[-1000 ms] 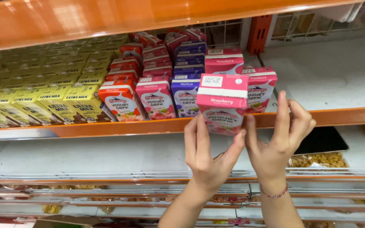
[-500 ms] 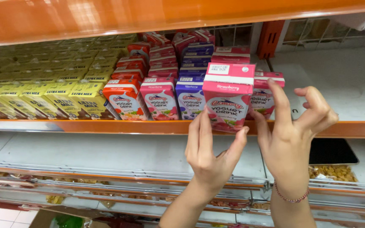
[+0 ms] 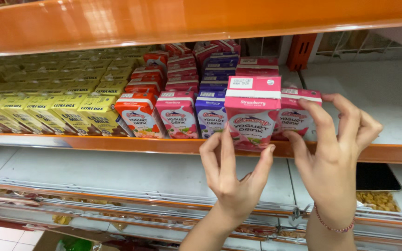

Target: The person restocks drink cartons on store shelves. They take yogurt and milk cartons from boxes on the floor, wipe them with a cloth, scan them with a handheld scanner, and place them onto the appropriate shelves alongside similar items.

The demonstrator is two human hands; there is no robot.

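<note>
A pink drink carton [image 3: 252, 111] is being set at the front edge of the orange shelf [image 3: 117, 144].

The carton is pinched near its base by the fingertips of the left hand [image 3: 233, 179], while the right hand [image 3: 333, 153] is opened beside it, fingers spread and seemingly just touching its right side. Compared with a moment ago, the carton has been lowered and brought level with the row; a second pink carton [image 3: 296, 116] is seen just behind it. Red, pink and purple cartons [image 3: 177, 114] are lined up left of the left hand.
</note>
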